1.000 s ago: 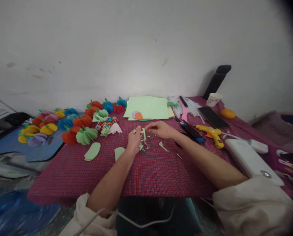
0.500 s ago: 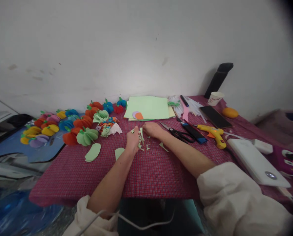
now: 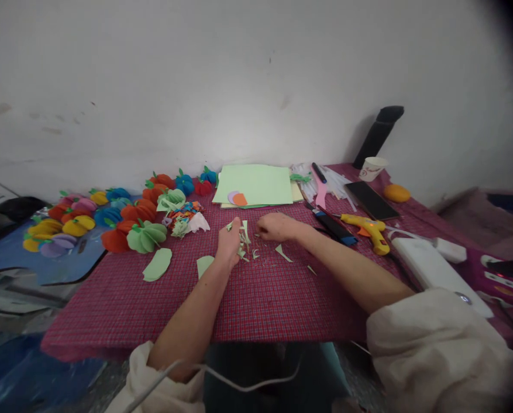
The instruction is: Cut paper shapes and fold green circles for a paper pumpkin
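Note:
My left hand (image 3: pixel 229 242) is on edge on the checked tablecloth, fingers curled round pale green paper scraps (image 3: pixel 229 226), one of which pokes out by the thumb. More paper slivers (image 3: pixel 242 252) lie against its inner side, with a narrow strip (image 3: pixel 245 232) between the two hands. To the right, my right hand (image 3: pixel 276 228) is low over the cloth, fingertips bent down and pressed together; what they hold, if anything, is too small to make out. Two pale green cut pieces, one rounded (image 3: pixel 158 265) and one partly behind my left forearm (image 3: pixel 204 265), lie to the left.
Several coloured paper pumpkins (image 3: pixel 146 236) and a scrap heap (image 3: pixel 186 218) stand at left. Green sheets (image 3: pixel 256 183) lie at the back. At right are a utility knife (image 3: pixel 334 227), a yellow glue gun (image 3: pixel 370 229), a phone (image 3: pixel 371 201), a paper cup (image 3: pixel 372 168) and a white power bank (image 3: pixel 439 275).
My right hand has moved right, away from my left hand, and its forearm now covers most of the scissors. My left hand stays beside the scraps. The view has shifted slightly.

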Motion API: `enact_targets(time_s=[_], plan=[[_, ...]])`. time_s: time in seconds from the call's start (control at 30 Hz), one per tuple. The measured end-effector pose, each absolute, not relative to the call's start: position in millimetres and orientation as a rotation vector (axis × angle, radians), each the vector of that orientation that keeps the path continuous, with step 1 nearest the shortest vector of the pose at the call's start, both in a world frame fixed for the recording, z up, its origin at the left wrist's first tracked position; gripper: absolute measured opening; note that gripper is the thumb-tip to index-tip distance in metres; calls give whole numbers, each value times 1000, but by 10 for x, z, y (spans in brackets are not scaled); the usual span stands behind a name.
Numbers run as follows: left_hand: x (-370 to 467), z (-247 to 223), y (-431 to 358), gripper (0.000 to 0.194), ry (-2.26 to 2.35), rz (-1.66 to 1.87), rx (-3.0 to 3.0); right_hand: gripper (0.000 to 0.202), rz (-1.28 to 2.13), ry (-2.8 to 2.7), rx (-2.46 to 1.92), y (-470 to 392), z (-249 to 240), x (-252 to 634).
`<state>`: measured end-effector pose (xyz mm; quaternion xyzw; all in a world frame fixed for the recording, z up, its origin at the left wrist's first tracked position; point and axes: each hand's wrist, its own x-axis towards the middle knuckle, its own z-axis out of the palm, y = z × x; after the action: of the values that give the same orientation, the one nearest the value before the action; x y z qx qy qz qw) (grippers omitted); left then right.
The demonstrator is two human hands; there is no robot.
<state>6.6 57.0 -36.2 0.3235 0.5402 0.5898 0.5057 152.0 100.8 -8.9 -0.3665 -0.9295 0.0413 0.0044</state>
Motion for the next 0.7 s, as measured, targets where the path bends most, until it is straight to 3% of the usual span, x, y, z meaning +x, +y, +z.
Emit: enact_targets(time_s=[0.23, 0.7], plan=[[71, -352, 564, 30, 1286, 1419, 774, 18, 167, -2953, -1124, 1091, -84, 1856], [51, -314, 541, 35, 1252, 1411, 787, 24, 121, -2989, -1253, 1206, -85, 1645]])
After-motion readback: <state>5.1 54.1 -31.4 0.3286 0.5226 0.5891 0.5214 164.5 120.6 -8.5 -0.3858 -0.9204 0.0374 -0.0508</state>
